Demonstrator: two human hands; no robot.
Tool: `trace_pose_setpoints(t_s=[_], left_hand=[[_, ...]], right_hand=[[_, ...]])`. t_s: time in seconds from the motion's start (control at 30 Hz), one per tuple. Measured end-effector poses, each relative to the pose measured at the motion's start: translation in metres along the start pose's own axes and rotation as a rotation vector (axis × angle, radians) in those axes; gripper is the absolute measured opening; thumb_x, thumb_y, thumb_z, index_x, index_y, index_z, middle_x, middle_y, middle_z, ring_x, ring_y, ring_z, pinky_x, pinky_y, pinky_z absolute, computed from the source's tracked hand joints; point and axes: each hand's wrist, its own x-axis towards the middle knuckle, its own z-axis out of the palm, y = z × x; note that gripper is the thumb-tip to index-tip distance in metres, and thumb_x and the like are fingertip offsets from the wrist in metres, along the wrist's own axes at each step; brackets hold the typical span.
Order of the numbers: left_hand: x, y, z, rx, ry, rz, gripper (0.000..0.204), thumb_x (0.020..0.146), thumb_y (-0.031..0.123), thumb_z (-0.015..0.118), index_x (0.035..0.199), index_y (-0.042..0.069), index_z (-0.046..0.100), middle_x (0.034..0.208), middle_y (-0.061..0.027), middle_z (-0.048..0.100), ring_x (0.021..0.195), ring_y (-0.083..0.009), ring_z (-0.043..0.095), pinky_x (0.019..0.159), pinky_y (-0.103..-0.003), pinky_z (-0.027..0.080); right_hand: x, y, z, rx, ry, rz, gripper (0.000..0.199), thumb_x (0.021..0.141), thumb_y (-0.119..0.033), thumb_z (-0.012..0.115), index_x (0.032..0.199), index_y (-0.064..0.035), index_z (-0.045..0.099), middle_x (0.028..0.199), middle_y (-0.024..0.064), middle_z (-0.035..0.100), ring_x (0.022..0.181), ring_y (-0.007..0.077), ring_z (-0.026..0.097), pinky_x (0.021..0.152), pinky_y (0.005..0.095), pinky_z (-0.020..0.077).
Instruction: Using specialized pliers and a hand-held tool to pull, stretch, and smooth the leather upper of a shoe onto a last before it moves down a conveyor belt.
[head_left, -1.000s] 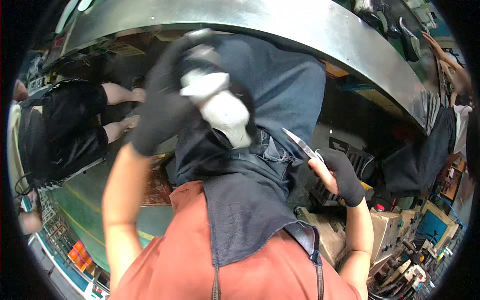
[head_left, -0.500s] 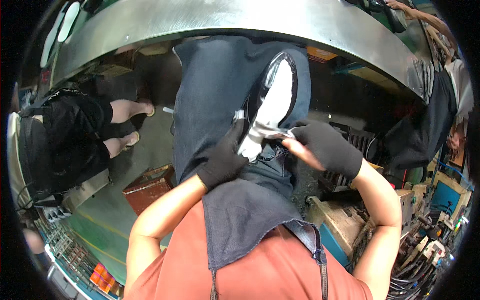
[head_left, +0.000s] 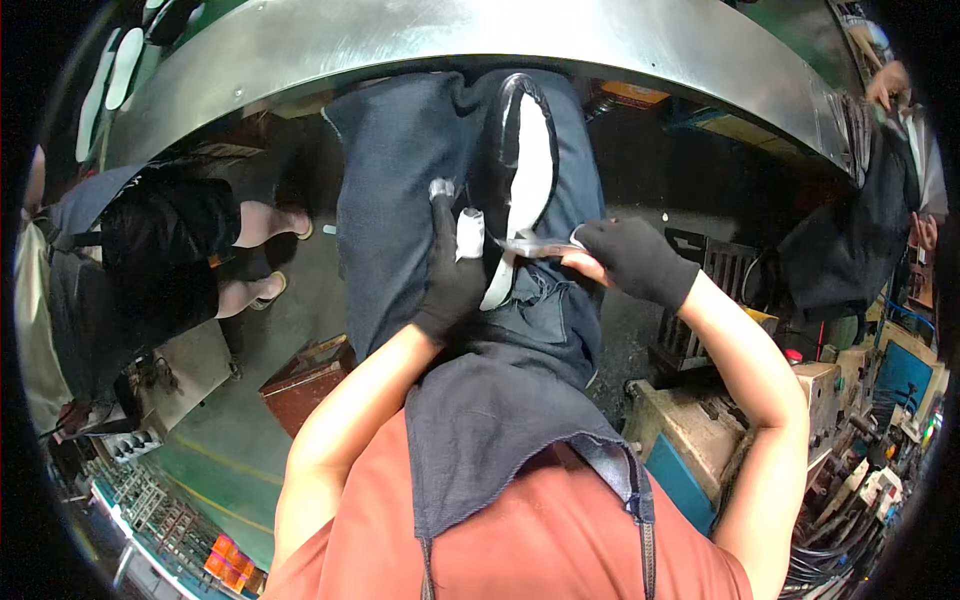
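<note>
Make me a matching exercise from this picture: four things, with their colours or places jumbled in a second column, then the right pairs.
1. Shoe
2. Metal tool
3. Crate
4. Bench

A. Red-brown
B. Silver, along the picture's top edge
C. Black with a white underside
D. In the right hand

Pairs: 1-C; 2-D; 3-A; 4-B

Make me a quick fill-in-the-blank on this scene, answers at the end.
1. The right hand holds a metal tool whose tip points to the person's ____.
2. The shoe lies on the lap with its toe pointing ____ the person's torso.
3. The glove on the left hand is ____ in colour.
4. The brown crate is on the person's ____ side.

Missing words: left; away from; black; left.
</note>
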Motion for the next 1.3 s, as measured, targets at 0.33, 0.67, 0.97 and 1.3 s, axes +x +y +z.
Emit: trace_pose_setpoints(t_s=[0.33, 0.67, 0.97, 1.3], left_hand=[[0.032, -0.019, -0.012, -0.071, -0.022, -0.148, 0.088, 0.094, 0.027, 0.06, 0.15, -0.009, 0.004, 0.151, -0.0365, 0.022, 0.142, -0.0463, 0.028, 0.116, -0.042, 0.027], [0.069, 0.003, -0.069, -0.947, -0.407, -0.524, 0.063, 0.106, 0.051, 0.028, 0.136, 0.0, 0.049, 0.122, -0.0106, 0.06, 0.109, -0.018, 0.057, 0.1, -0.033, 0.043], [0.083, 0.033, -0.049, -1.095, -0.509, -0.766, 0.056, 0.108, 0.043, 0.028, 0.139, 0.0, 0.047, 0.132, -0.0144, 0.058, 0.123, -0.0216, 0.054, 0.109, -0.035, 0.04], [0.07, 0.026, -0.011, -0.308, -0.101, -0.232, 0.057, 0.095, 0.03, 0.062, 0.137, -0.003, 0.042, 0.132, -0.0288, 0.052, 0.125, -0.0383, 0.052, 0.103, -0.041, 0.041]], right_hand=[[0.04, -0.062, -0.102, -0.175, -0.603, 0.259, 0.039, 0.095, -0.038, 0.058, 0.076, -0.0041, 0.064, 0.075, 0.0175, 0.066, 0.068, 0.0323, 0.067, 0.06, 0.0428, 0.0518], [0.01, -0.048, -0.01, 0.585, -0.133, 0.246, 0.033, 0.101, -0.033, 0.055, 0.094, -0.0016, 0.062, 0.079, 0.0154, 0.063, 0.074, 0.0255, 0.061, 0.069, 0.0374, 0.0483], [0.03, -0.031, -0.04, 1.234, -0.219, 0.564, 0.049, 0.102, -0.041, 0.051, 0.093, 0.0048, 0.066, 0.082, -0.0043, 0.063, 0.079, 0.0088, 0.058, 0.073, 0.0276, 0.0481], [-0.013, -0.027, -0.084, -0.393, 0.183, 0.007, 0.033, 0.087, -0.037, 0.064, 0.08, -0.0049, 0.062, 0.094, 0.0121, 0.06, 0.092, 0.0295, 0.058, 0.086, 0.042, 0.0477]])
